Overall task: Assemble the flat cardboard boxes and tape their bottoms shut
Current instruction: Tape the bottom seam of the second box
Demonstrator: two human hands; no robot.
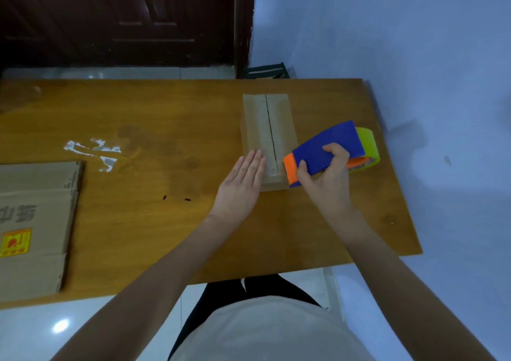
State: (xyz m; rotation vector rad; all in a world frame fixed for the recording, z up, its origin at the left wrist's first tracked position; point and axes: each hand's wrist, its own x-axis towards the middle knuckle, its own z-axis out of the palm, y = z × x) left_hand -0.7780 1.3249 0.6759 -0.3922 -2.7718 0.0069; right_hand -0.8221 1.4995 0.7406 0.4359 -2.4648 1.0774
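- Left hand [243, 179] lies flat, fingers straight, on the near end of the box [266, 136] — right of table [166, 222] centre
- Right hand [323, 174] grips the tape dispenser [329, 150] beside the box's near corner

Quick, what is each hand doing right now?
Left hand: open, fingers straight, pressing flat on the cardboard box.
Right hand: closed in a grip round the blue tape dispenser, at the near end of the box.

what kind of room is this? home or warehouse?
Likely a home room, not a warehouse: a dark panelled wooden door, glossy tiled floor, painted blue wall, and one plain wooden table as the packing bench.
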